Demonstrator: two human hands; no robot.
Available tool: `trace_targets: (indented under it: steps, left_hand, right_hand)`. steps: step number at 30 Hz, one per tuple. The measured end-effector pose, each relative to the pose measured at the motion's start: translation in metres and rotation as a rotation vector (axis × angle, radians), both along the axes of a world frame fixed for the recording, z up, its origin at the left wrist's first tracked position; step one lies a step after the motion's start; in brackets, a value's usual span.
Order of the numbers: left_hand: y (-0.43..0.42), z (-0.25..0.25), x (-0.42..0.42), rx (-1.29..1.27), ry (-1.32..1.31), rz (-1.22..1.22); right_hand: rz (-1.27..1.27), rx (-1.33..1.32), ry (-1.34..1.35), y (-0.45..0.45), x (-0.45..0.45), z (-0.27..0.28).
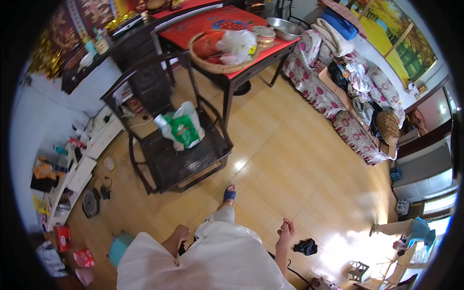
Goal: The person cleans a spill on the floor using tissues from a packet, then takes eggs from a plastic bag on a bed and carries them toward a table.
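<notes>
Beside the front of my white shirt [212, 256], my left hand [180, 234] is closed, with its fingers curled. A small dark thing [181, 248] shows just below it; whether the hand grips it I cannot tell. My right hand [286, 229] is held out over the floor on the other side, its fingers curled in with nothing visible in them. A crumpled black cloth or bag [305, 247] lies on the floor near that hand. One foot in a blue slipper [230, 194] is stepping forward.
Ahead stands a dark wooden armchair [188, 166] with a green and white bag [183, 129] on its seat. Behind it, a red table [193, 33] bears a wicker basket [222, 69] and a metal basin [284, 29]. A patterned sofa [309, 92] lines the right; a teal bin [119, 248] stands left.
</notes>
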State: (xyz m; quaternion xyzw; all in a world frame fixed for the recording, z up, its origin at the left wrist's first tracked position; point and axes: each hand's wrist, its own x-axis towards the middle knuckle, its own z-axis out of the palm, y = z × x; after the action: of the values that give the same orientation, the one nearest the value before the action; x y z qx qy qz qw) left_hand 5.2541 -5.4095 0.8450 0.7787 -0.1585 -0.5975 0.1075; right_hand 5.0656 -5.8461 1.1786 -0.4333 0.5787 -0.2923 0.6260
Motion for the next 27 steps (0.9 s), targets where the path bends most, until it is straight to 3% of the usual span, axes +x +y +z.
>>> trace_targets:
  steps: [1,3,4,6,8,12,14,16,19,27]
  left_hand:
    - [-0.049,0.025,0.028,0.035,0.058,0.794]
    - [-0.151,0.042,0.097,0.041,0.073,0.705]
    - [-0.196,0.075,0.133,-0.095,0.169,0.733]
    - [-0.272,0.021,0.195,-0.216,0.131,0.311]
    - [-0.365,0.117,0.23,-0.361,0.06,0.485]
    - [-0.437,0.123,0.264,-0.129,0.132,0.211]
    - [-0.458,0.121,0.269,0.038,-0.008,-0.15]
    - [-0.461,0.12,0.268,0.148,-0.049,-0.101]
    - [-0.461,0.153,0.242,0.042,-0.11,0.247]
    - [-0.567,0.202,0.209,0.186,-0.001,0.766]
  right_hand:
    - [-0.019,0.01,0.015,-0.016,0.015,0.003]
    - [0.027,-0.032,0.042,-0.058,0.034,0.008]
    - [0.083,-0.062,0.051,-0.075,0.044,0.008]
    - [0.034,-0.113,0.082,-0.127,0.074,0.014]
    - [-0.047,-0.113,0.057,-0.172,0.095,0.02]
    - [-0.139,-0.011,0.024,-0.234,0.112,0.002]
    - [-0.149,0.002,0.016,-0.27,0.131,-0.003]
    - [-0.153,0.017,0.017,-0.312,0.153,-0.004]
    - [-0.119,0.005,-0.032,-0.389,0.18,-0.008]
    - [0.101,-0.133,-0.18,-0.612,0.28,0.045]
